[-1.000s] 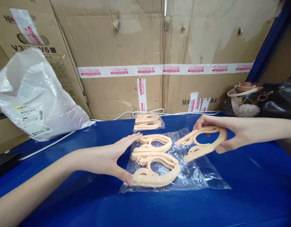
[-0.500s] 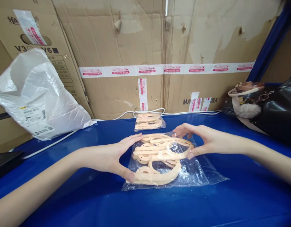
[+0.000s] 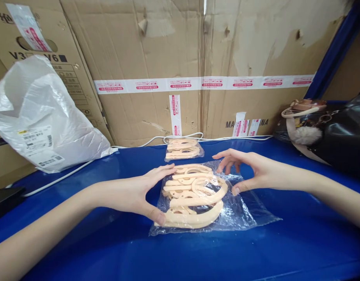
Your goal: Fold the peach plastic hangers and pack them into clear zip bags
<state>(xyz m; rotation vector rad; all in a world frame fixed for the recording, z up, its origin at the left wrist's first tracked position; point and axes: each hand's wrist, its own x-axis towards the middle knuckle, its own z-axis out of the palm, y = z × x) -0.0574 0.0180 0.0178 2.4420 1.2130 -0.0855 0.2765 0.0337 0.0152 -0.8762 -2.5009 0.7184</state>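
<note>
In front of me a clear plastic bag lies flat, holding several beige folding hangers stacked in rows. My left hand spans the left side of the bag with fingers stretched. Its thumb touches the near left corner and its fingertips reach the far left corner. To the right, my right hand hovers over the bag's right part, fingers curved and apart, with nothing in them. A smaller clear bag of similar beige pieces lies just behind.
A blue table surface lies under everything. Large cardboard boxes stand behind, with a white cable along their base. At left leans a white mailing bag; at right sits a black bag with a fluffy charm.
The hangers' right ends have shifted left inside the bag. My right hand has come away from them and its fingers have opened slightly. My left hand stays almost in place.
</note>
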